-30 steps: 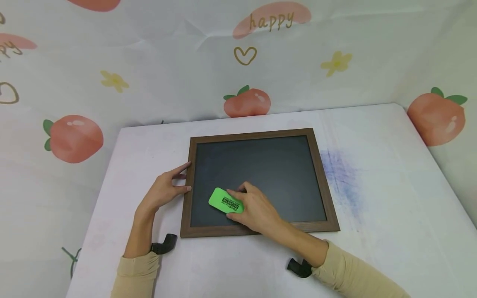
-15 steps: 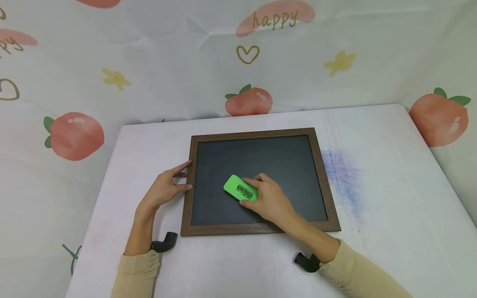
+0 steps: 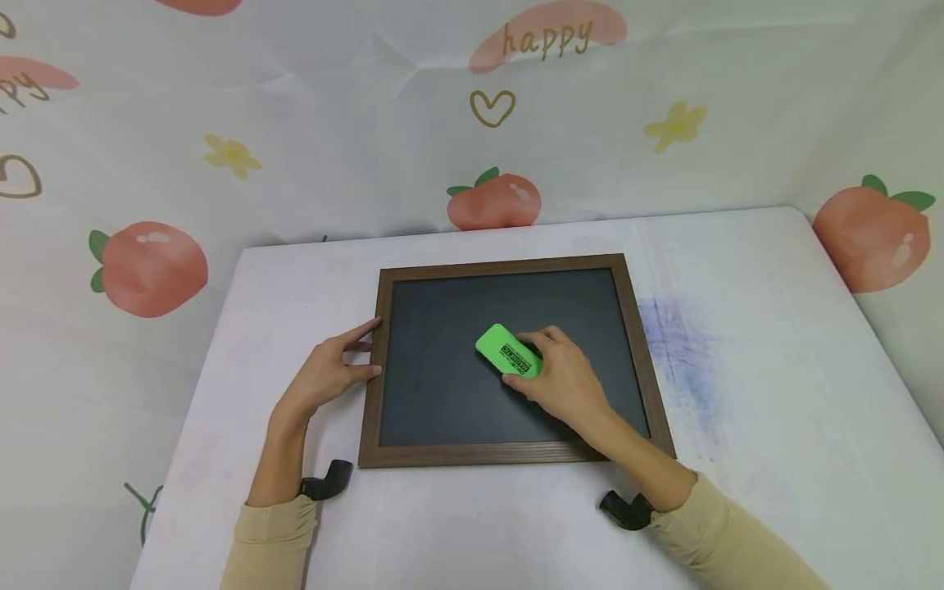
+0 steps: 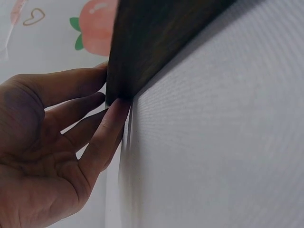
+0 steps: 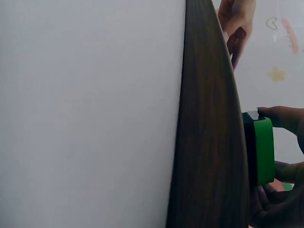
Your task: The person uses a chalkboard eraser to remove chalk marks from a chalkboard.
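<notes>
A staged home or craft corner, by the look of it: a printed backdrop (image 3: pixel 295 123) of peaches, hearts, flowers and the word "happy" fills the top of the frame, wrapping round both sides. Below, a white-covered worktop (image 3: pixel 774 410) with blue smudging at centre right carries a wood-framed chalkboard (image 3: pixel 442 385).

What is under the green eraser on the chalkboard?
The green eraser lies flat on the chalkboard, whose dark surface shows around it. The right hand grips it. The patch beneath the eraser is covered, so any marks there cannot be seen.
</notes>
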`<state>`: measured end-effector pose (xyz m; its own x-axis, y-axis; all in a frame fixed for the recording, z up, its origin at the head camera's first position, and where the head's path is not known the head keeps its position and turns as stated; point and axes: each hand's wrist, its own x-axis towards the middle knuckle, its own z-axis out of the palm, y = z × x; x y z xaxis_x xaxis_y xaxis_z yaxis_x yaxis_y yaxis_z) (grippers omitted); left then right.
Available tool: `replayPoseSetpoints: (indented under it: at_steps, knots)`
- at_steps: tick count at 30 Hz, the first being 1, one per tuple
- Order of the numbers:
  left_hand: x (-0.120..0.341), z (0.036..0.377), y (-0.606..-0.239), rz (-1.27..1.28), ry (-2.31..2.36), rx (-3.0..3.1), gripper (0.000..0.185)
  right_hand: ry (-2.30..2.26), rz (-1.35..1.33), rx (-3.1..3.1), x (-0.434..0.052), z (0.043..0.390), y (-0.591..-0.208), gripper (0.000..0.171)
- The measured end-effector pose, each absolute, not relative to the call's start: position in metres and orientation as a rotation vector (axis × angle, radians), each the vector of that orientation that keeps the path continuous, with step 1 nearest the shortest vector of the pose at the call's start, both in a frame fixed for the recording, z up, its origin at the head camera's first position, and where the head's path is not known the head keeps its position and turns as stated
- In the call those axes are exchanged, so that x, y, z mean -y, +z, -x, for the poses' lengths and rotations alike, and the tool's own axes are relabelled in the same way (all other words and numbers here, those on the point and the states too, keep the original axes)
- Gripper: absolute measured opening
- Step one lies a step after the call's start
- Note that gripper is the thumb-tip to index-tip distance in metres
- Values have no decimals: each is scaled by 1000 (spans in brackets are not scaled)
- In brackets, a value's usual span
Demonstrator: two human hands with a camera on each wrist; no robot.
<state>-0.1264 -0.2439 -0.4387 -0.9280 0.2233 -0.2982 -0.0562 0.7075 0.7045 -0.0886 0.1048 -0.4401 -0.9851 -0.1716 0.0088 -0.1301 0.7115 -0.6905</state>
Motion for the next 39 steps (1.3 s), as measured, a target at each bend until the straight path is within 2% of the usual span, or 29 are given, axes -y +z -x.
replayPoseSetpoints:
  at_steps: [39]
  knots:
    - [244,126,-440,-152,1076,-2563,76,-1243,-90,-2977,-191,92,-438,59]
